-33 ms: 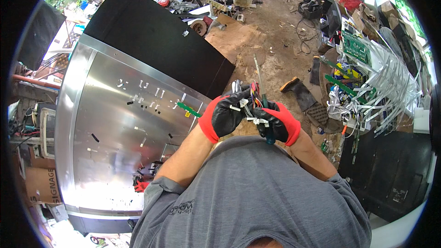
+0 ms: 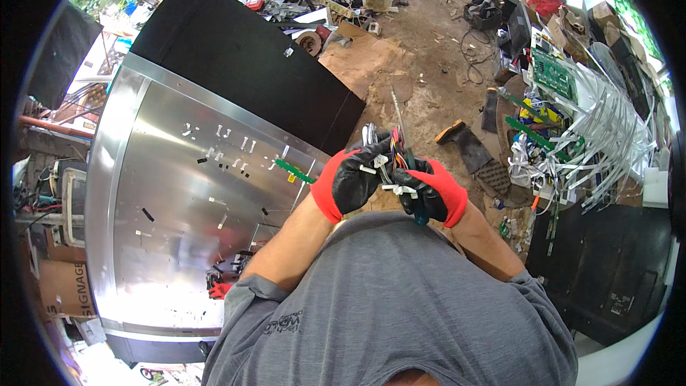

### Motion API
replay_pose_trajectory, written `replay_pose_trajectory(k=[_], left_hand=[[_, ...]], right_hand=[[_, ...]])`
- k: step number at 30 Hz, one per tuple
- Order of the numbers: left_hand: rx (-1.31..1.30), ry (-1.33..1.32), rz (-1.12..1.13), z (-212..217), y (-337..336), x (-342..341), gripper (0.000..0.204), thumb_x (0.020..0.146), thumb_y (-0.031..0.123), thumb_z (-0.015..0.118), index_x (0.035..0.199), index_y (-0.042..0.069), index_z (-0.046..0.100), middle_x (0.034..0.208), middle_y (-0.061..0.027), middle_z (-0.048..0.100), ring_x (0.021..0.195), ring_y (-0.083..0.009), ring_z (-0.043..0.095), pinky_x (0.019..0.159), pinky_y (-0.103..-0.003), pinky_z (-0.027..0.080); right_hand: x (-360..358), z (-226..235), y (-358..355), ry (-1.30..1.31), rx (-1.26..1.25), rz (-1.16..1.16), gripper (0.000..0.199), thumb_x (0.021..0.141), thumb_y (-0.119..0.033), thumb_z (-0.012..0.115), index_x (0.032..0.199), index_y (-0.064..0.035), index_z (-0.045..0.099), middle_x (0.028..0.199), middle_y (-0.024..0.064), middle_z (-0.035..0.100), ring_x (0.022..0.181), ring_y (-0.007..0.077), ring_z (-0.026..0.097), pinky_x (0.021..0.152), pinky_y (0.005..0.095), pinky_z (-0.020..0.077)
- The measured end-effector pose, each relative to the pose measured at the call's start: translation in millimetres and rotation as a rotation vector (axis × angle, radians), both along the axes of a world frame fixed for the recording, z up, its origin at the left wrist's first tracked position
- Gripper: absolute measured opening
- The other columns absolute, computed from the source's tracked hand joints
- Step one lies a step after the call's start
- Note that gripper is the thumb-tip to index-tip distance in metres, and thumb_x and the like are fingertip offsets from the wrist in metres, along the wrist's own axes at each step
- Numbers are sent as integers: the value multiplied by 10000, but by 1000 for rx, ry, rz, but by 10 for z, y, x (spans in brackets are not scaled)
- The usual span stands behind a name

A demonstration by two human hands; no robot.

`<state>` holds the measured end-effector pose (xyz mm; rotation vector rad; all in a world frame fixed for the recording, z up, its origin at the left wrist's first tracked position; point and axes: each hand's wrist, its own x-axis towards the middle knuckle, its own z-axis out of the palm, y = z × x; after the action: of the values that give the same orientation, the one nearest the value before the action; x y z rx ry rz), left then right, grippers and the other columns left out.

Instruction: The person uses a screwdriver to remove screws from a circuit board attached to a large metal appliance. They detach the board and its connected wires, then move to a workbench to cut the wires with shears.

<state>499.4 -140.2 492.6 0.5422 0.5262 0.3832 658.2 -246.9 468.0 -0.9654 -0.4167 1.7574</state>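
Note:
My left hand (image 2: 357, 177), in a red and black glove, is closed around a bundle of cables (image 2: 396, 144) with coloured wires and white plugs. Close beside it, my right hand (image 2: 432, 189), gloved alike, grips a screwdriver (image 2: 400, 118) whose long shaft points up and away. Part of its dark teal handle shows below the fingers. White connectors (image 2: 400, 189) stick out between the two hands, against the right fingers. Whether the right fingers also pinch the wires is hidden by the glove.
On my left lies a large silver metal panel (image 2: 186, 200) with small clips and a green strip (image 2: 294, 171). A black panel (image 2: 243, 50) lies beyond it. Boots (image 2: 475, 154) stand on the dirt floor, right of which are piled white flat cables (image 2: 607, 114) and a green circuit board (image 2: 554, 73).
The screwdriver's tip has swung slightly to the left. Both hands stay almost in place, and the white connectors between them have shifted a little.

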Motion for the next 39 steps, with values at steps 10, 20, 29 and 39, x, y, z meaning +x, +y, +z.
replay_pose_trajectory(k=[10,20,29,39], left_hand=[[19,-21,-11,-91,-124,148,324,967,207,503,1254,58,513,1036,-71,620,923,-161,609,809,-299,499],[359,314,-99,-219,73,13,275,885,116,578,1133,0,609,1006,-84,670,889,-148,652,759,-257,524],[477,547,-140,-202,426,-327,300,832,106,549,1116,17,591,817,-52,661,593,-75,534,541,-201,409],[1115,859,-221,-622,-408,-99,343,907,87,476,1244,31,503,1027,-103,630,974,-192,579,865,-330,457]], right_hand=[[31,-150,48,-204,28,6,147,818,-127,688,915,-55,604,702,19,583,551,102,552,479,267,450],[90,-425,-31,-257,41,-144,158,810,-115,670,942,-48,612,708,27,596,512,99,525,462,257,426],[95,-748,-43,176,-131,-226,136,863,-201,634,934,-100,576,724,35,596,527,159,539,479,313,466],[-227,-688,-38,157,4,-201,107,910,-205,593,991,-137,616,806,11,631,627,115,590,533,271,476]])
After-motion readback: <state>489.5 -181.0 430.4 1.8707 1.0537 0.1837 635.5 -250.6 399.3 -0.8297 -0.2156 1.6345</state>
